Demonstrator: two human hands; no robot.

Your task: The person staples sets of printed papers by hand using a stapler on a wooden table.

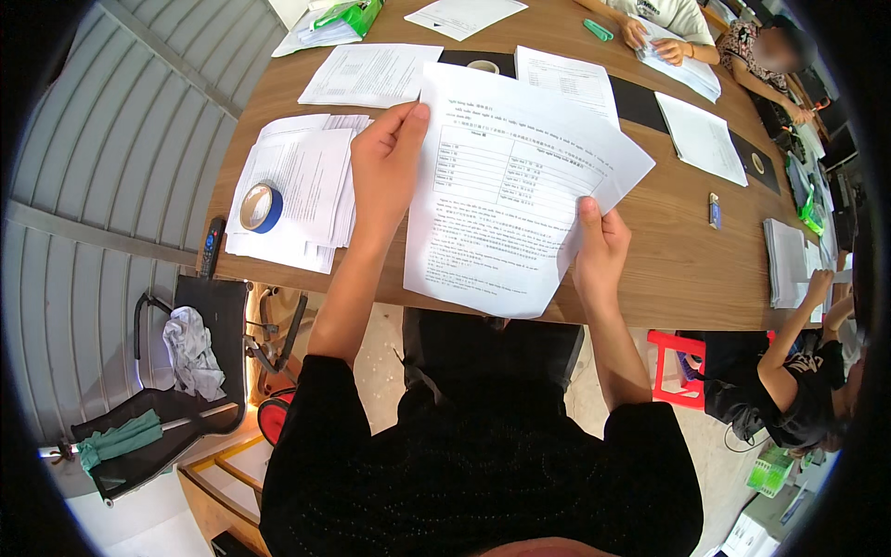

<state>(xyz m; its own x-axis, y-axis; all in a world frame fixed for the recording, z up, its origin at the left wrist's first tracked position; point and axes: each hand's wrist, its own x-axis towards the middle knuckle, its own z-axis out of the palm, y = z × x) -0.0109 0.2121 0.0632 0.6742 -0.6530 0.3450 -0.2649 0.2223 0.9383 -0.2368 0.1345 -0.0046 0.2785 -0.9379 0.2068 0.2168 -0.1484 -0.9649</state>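
Printed paper sheets (487,188), bearing text and a table, are held up over the near edge of the wooden table (668,278). My left hand (393,157) pinches them at the upper left edge, thumb in front. Lower on the opposite edge, my right hand (602,240) grips them between thumb and fingers, and a corner sticks out above it. Left of my left hand lies a stack of printed sheets (299,167) with a roll of blue tape (262,208) on top. Two more paper piles (369,73) (567,80) lie behind the held sheets.
A remote control (211,247) lies at the table's left edge. Further right are a paper stack (699,139), a small blue-and-white object (715,211) and a tape roll (757,163). A green stapler (598,30) is at the far side. Several people sit around, some handling papers.
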